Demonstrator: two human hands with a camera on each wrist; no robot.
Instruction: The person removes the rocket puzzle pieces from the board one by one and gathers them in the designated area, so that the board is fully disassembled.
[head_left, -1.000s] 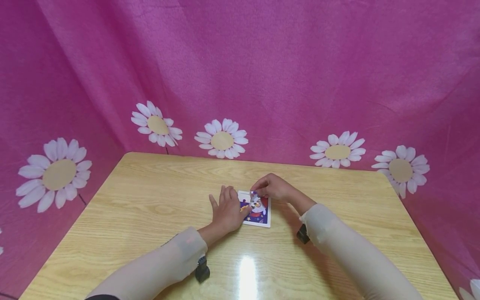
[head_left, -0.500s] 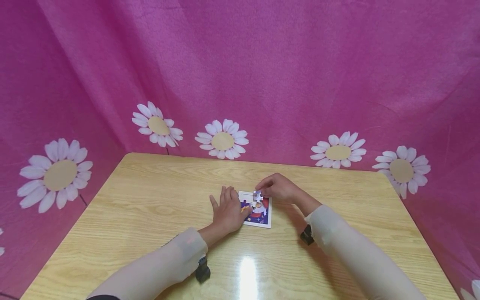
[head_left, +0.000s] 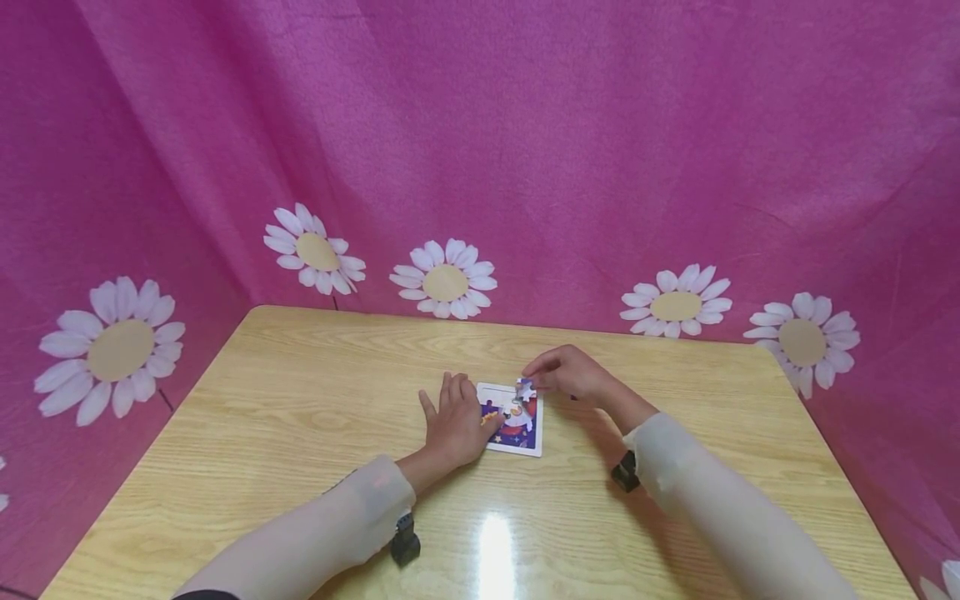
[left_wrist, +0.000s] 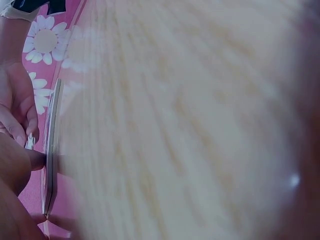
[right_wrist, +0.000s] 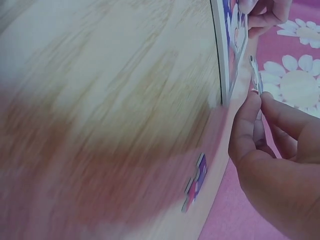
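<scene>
A small jigsaw puzzle tray (head_left: 517,438) with a white border and a purple space picture lies mid-table in the head view. My left hand (head_left: 456,423) rests at its left side, fingers extended and thumb over the picture. Above the tray's far right corner, my right hand (head_left: 573,372) pinches a jigsaw piece (head_left: 527,389) between thumb and fingertips. That piece (right_wrist: 257,77) appears edge-on and raised off the tray in the right wrist view. Part of the tray's upper left shows a pale bare area. The left wrist view shows the tray's side edge (left_wrist: 52,145).
A loose purple and pink jigsaw piece (right_wrist: 196,182) lies on the wooden table (head_left: 315,392) right of the tray, mostly hidden under my right hand in the head view. A pink curtain (head_left: 525,150) with daisies stands behind the table and at both sides.
My right hand has moved to the right and lifted slightly with the jigsaw piece, from the tray's upper middle to its far right corner. The left hand stays in place.
</scene>
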